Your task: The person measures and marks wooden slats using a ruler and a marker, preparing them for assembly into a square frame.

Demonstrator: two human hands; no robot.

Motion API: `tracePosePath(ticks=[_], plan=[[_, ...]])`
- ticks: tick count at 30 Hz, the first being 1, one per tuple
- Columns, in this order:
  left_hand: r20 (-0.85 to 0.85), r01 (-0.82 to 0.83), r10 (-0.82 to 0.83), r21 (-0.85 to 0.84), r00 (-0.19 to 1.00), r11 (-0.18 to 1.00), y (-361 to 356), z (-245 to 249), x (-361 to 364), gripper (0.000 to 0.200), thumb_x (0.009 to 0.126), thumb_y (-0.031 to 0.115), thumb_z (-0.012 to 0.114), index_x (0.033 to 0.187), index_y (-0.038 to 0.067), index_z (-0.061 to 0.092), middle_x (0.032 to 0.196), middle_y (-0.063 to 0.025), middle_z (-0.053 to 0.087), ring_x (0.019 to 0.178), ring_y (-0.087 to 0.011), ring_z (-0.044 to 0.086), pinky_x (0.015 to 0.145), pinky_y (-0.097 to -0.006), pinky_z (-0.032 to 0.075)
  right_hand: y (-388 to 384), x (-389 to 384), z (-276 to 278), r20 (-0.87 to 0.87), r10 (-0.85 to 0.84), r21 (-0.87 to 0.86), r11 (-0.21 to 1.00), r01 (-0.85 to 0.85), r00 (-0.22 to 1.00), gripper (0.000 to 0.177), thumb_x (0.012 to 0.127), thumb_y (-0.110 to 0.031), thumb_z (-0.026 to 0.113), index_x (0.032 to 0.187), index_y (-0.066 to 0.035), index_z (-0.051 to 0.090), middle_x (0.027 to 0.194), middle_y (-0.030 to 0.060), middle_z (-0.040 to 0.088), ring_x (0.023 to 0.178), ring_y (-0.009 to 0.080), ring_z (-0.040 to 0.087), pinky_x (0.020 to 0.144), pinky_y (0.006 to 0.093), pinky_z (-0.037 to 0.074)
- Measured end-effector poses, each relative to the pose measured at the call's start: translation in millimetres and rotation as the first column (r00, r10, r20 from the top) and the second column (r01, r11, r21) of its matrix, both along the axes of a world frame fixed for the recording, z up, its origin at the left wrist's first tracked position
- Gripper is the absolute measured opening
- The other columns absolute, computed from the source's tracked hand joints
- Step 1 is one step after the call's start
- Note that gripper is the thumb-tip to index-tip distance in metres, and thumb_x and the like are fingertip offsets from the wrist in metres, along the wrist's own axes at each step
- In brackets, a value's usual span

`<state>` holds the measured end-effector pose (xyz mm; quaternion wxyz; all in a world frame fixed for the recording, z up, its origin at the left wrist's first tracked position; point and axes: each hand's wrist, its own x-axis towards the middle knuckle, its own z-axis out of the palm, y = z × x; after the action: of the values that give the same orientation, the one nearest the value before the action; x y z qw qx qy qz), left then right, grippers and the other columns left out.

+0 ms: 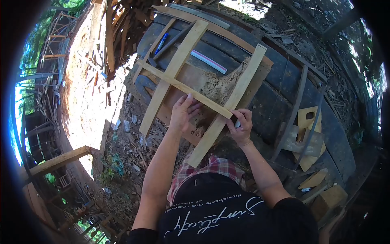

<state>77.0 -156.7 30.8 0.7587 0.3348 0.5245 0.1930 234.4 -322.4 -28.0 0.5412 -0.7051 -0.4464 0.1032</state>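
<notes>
A narrow wooden slat (199, 97) lies across two longer wooden strips, the left strip (174, 67) and the right strip (248, 77). My left hand (183, 114) is at the near edge of the slat, its thumb and fingers apart and the tips touching or close to the wood. At the slat's right end, where it crosses the right strip, my right hand (241, 127) has its fingers curled around the corner. A small pale grey thing shows by those fingers, too small to name.
Beneath the strips is a brown board (191, 77) on a dark plank table (280, 105). A white-and-pink ruler (208, 62), blue marker (161, 43) and hammer (174, 40) lie beyond the slat. Plywood offcuts (310, 134) are at right; wood scraps (130, 142) litter the ground at left.
</notes>
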Motion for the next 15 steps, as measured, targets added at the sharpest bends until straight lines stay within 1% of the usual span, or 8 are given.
tracePosePath(ticks=[4, 6, 12, 15], plan=[[0.026, -0.049, 0.049, 0.002, 0.998, 0.999, -1.8, 1.3, 1.6, 0.037, 0.092, 0.039, 0.061, 0.114, 0.009, 0.055, 0.102, -0.0047, 0.062, 0.095, -0.0176, 0.062, 0.083, -0.0323, 0.050, 1.0, -0.7, -0.2, 0.019, -0.013, -0.004, 1.000, 0.013, 1.000, 0.042, 0.064, -0.003, 0.078, 0.103, -0.010, 0.064, 0.093, 0.0086, 0.053, 0.086, 0.0259, 0.052, 0.073, 0.0349, 0.046], [0.013, -0.027, 0.027, 0.003, 1.000, 1.000, -2.8, 2.1, 2.3, 0.040, 0.092, 0.041, 0.060, 0.115, 0.010, 0.055, 0.104, -0.0044, 0.062, 0.097, -0.0171, 0.062, 0.084, -0.0316, 0.048, 1.0, -0.8, -0.5, 0.023, 0.000, 0.001, 1.000, 0.000, 1.000, 0.041, 0.065, -0.002, 0.078, 0.102, -0.010, 0.064, 0.093, 0.0086, 0.053, 0.086, 0.0261, 0.053, 0.074, 0.0351, 0.046], [-0.026, -0.035, 0.036, 0.014, 0.999, 0.999, -5.7, 0.3, 3.1, 0.041, 0.092, 0.045, 0.058, 0.114, 0.010, 0.055, 0.103, -0.0026, 0.063, 0.098, -0.0148, 0.060, 0.085, -0.0291, 0.044, 1.4, -1.5, -1.5, 0.021, 0.004, 0.002, 1.000, -0.004, 1.000, 0.039, 0.066, -0.003, 0.077, 0.102, -0.009, 0.064, 0.093, 0.0092, 0.053, 0.086, 0.0267, 0.053, 0.075, 0.0351, 0.046], [-0.025, -0.047, 0.048, 0.031, 0.999, 0.998, -7.6, -3.7, 3.7, 0.041, 0.092, 0.046, 0.058, 0.113, 0.010, 0.056, 0.103, -0.0025, 0.063, 0.098, -0.0145, 0.061, 0.084, -0.0291, 0.045, 0.3, -1.4, -2.7, 0.019, 0.007, 0.004, 1.000, -0.007, 1.000, 0.038, 0.066, -0.003, 0.078, 0.101, -0.009, 0.064, 0.094, 0.0096, 0.054, 0.086, 0.0268, 0.053, 0.075, 0.0352, 0.046]])
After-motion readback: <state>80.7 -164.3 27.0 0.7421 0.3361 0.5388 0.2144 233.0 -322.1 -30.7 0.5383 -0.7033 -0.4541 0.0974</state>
